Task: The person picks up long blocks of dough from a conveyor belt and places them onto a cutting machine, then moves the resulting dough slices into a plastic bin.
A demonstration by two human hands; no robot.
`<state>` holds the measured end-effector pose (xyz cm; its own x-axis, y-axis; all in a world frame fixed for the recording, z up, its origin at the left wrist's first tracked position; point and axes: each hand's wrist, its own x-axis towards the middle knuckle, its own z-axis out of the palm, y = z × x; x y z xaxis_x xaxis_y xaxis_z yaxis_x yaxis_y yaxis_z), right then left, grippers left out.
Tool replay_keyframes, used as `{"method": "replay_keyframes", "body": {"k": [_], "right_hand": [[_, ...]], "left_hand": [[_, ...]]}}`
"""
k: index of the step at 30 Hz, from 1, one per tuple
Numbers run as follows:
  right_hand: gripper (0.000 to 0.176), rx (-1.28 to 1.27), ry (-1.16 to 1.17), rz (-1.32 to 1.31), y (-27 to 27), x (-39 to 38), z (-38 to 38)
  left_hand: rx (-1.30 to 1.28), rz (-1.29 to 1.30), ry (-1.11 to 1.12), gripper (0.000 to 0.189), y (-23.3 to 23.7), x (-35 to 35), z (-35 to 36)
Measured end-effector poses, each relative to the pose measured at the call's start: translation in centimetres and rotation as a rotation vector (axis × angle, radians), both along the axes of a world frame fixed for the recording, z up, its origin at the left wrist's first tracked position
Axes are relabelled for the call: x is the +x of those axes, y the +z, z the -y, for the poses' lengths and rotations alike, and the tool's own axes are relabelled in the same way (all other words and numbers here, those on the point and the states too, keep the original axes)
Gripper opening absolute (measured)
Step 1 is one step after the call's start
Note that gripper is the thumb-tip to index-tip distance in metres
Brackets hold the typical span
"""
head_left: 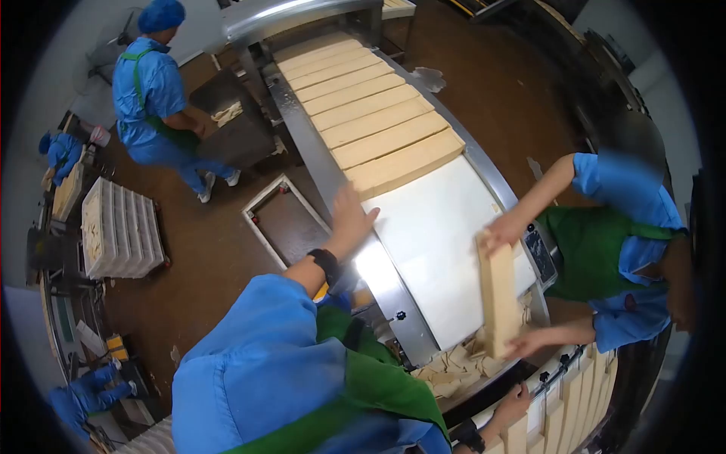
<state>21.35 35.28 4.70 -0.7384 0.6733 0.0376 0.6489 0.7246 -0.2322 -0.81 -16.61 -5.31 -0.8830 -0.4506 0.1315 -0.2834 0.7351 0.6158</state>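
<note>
My left hand (352, 219), thumb spread from the fingers, is open at the left end of the nearest pale yellow slab (412, 168). That slab ends a row of similar slabs lying side by side on the white conveyor belt (427, 238). Low in the view, my right hand (513, 406) has loosely bent fingers with nothing visible in them. It is by the upright slabs (556, 405) below the belt's end. A co-worker's two hands hold another long slab (497, 299) at its ends, over the near end of the belt.
Broken scraps (457, 368) lie at the belt's near end. The co-worker in a green apron (582, 253) stands to the right. Another person (155, 91) works at a dark table (231, 132) on the left. A white crate (125, 227) and a low frame (253, 216) are on the floor.
</note>
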Motion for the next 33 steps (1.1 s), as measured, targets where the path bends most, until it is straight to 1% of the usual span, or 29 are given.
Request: {"method": "replay_keyframes", "body": {"k": [1, 3, 5, 7, 9, 10, 11, 13, 15, 17, 19, 22, 24, 25, 26, 29, 31, 33], "right_hand": [[0.023, -0.018, 0.250, -0.093, -0.9, -1.7, 1.2], [0.020, 0.194, 0.474, -0.251, -0.6, -6.5, 7.2], [0.019, -0.079, 0.606, -0.222, -2.0, -11.8, 10.4], [0.021, 0.035, 0.670, -0.258, -2.4, -16.9, 16.5], [0.026, -0.122, 0.809, -0.279, -4.8, -22.2, 20.6], [0.030, -0.121, 0.796, -0.253, -6.3, -24.6, 22.5], [0.037, -0.149, 0.813, -0.238, -8.4, -27.1, 23.8], [0.053, -0.094, 0.821, -0.111, -11.1, -32.0, 26.8], [0.066, -0.111, 0.675, 0.045, -10.9, -37.1, 31.1], [0.072, -0.093, 0.611, 0.111, -11.6, -41.9, 33.9], [0.071, -0.114, 0.593, 0.052, -10.5, -45.5, 36.5], [0.071, -0.164, 0.565, 0.090, -9.4, -49.4, 38.8], [0.072, -0.203, 0.515, 0.175, -8.7, -49.6, 39.8], [0.072, -0.219, 0.486, 0.217, -8.6, -49.6, 40.0], [0.070, -0.182, 0.463, 0.123, -9.4, -49.1, 40.2], [0.063, -0.275, 0.330, 0.142, -7.2, -47.0, 38.6], [0.064, -0.318, 0.225, 0.104, -6.6, -44.7, 35.8], [0.066, -0.320, 0.099, 0.055, -6.0, -41.2, 31.4]], "left_hand": [[-0.016, 0.062, -0.007, 0.081, -0.2, -1.1, 0.8], [-0.053, 0.184, -0.029, 0.087, -0.6, -3.6, 1.9], [-0.072, 0.301, -0.032, 0.088, -0.4, -5.8, 2.2], [-0.141, 0.377, -0.055, 0.087, -0.2, -7.4, 2.2], [-0.226, 0.401, -0.087, 0.089, -0.4, -8.1, 2.1], [-0.272, 0.410, -0.106, 0.091, -0.7, -7.9, 2.1], [-0.299, 0.368, -0.122, 0.090, -1.3, -7.7, 2.4], [-0.352, 0.274, -0.154, 0.089, -2.4, -7.4, 2.7], [-0.380, 0.232, -0.194, 0.086, -1.3, -7.3, 2.6], [-0.403, 0.210, -0.226, 0.085, -0.4, -7.2, 2.7], [-0.423, 0.217, -0.256, 0.086, -0.3, -7.2, 3.0], [-0.430, 0.297, -0.285, 0.085, 0.3, -7.4, 3.0], [-0.412, 0.329, -0.306, 0.086, 0.3, -7.4, 3.1], [-0.406, 0.294, -0.299, 0.085, 0.1, -7.4, 3.1], [-0.397, 0.260, -0.297, 0.084, -0.1, -7.3, 3.1], [-0.323, 0.213, -0.345, 0.081, 0.3, -7.1, 3.1], [-0.237, 0.220, -0.448, 0.079, 1.6, -6.7, 2.7], [-0.126, 0.247, -0.612, 0.077, 3.3, -6.3, 1.3]]}}
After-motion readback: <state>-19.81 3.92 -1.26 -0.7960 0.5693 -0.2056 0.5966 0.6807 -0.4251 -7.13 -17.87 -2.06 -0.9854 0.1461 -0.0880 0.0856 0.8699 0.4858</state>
